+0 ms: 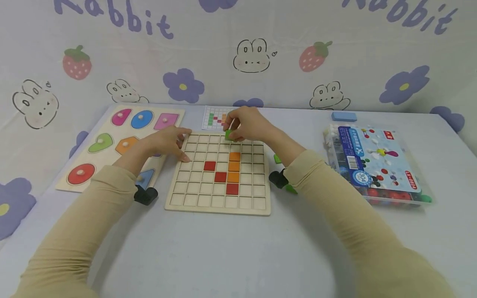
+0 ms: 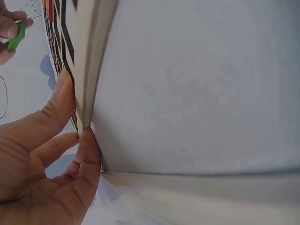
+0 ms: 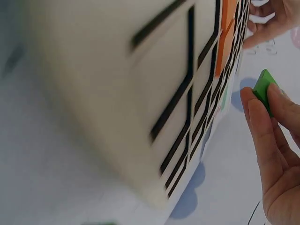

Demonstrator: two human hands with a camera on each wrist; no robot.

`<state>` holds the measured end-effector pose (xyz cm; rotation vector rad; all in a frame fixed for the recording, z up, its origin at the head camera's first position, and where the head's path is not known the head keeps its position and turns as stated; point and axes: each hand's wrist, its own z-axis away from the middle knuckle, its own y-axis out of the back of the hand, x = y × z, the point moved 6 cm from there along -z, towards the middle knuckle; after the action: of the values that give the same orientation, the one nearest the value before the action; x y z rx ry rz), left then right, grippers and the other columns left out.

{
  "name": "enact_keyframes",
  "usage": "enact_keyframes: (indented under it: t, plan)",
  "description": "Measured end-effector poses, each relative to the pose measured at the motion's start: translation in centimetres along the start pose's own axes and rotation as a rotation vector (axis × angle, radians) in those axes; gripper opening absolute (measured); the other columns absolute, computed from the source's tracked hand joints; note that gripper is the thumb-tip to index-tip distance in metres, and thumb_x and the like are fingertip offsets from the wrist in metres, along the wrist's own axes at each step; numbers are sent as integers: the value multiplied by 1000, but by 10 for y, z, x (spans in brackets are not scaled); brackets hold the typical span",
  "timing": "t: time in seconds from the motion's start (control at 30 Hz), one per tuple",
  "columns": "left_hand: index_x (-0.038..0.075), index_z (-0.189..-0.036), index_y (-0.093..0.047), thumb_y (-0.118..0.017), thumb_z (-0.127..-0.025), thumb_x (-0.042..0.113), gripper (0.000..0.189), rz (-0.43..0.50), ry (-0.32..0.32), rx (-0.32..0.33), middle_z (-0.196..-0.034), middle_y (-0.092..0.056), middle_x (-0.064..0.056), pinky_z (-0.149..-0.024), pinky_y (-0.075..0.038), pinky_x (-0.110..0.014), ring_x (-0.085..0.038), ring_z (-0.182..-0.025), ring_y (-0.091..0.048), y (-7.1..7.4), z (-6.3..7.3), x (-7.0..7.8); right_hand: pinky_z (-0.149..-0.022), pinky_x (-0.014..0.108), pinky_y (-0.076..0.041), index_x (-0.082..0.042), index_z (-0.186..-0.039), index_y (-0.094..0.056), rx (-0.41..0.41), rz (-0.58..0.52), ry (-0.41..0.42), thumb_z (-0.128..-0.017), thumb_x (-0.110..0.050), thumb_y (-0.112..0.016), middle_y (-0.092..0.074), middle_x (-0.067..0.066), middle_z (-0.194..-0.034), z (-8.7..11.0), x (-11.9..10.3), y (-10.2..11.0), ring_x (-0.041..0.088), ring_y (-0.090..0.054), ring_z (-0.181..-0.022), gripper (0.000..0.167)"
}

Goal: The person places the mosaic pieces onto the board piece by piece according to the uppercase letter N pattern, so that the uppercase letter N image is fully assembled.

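My right hand (image 1: 246, 123) pinches a small green square tile (image 3: 265, 89) between thumb and fingers, above the far edge of a wooden grid board (image 1: 218, 210). At the board's far left corner, my left hand (image 1: 165, 142) rests with thumb and fingers spread; in the left wrist view its fingers touch the corner. Three orange tiles (image 1: 234, 166) stand in one column of the board, with a red tile (image 1: 232, 189) below them and two more red tiles to the left. Behind the board lies a printed pattern card (image 1: 209, 111), partly covered by my right hand.
Loose green tiles (image 1: 292, 189) lie right of the board, partly hidden by my right arm. A wooden shape puzzle (image 1: 108, 161) lies left. To the right stand a clear plastic box (image 1: 380, 159) with a printed lid and a blue block (image 1: 344, 116). A patterned cloth (image 1: 208, 49) hangs behind.
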<state>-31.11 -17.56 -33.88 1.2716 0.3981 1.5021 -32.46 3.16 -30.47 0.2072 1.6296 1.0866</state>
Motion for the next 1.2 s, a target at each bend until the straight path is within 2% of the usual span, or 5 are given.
enact_keyframes:
  t: [0.47, 0.7, 0.77, 0.9, 1.2]
  plan:
    - [0, -154, -28, -80, -81, 16, 91, 2, -21, -5, -142, -47, -30, -104, -44, -51, -35, -117, -52, 2, 3, 2, -66, 24, -57, -7, -98, -74, -62, -67, -9, -86, -1, -69, -73, 12, -94, -24, -35, -39, 18, -67, -69, 14]
    - [0, -153, -30, -80, -81, 15, 90, -8, -29, 2, -141, -48, -31, -102, -45, -49, -34, -114, -52, 0, 0, 1, -114, 45, -39, -6, -93, -76, -63, -8, 2, -82, 1, -71, -75, 11, -90, -24, -45, -50, 14, -64, -66, 14]
    - [0, -153, -30, -80, -81, 15, 90, -9, -33, 2, -141, -48, -31, -102, -44, -50, -34, -114, -52, 0, 0, 2, -109, 38, -42, -6, -93, -76, -67, 26, 5, -81, 2, -69, -76, 11, -92, -23, -47, -52, 14, -62, -69, 16]
    - [-1, -153, -30, -81, -81, 15, 90, -7, -37, 1, -141, -48, -32, -102, -44, -50, -33, -113, -52, 1, 0, 2, -63, 24, -46, -4, -95, -76, -101, 59, -2, -81, 4, -66, -74, 11, -99, -21, -50, -56, 15, -56, -75, 20]
    - [0, -154, -30, -81, -81, 14, 90, -17, -36, 8, -141, -48, -31, -97, -46, -47, -32, -107, -53, 1, 2, 3, -59, 20, -44, -4, -96, -76, -136, 89, 14, -80, 5, -68, -75, 11, -98, -23, -51, -62, 13, -56, -73, 20]
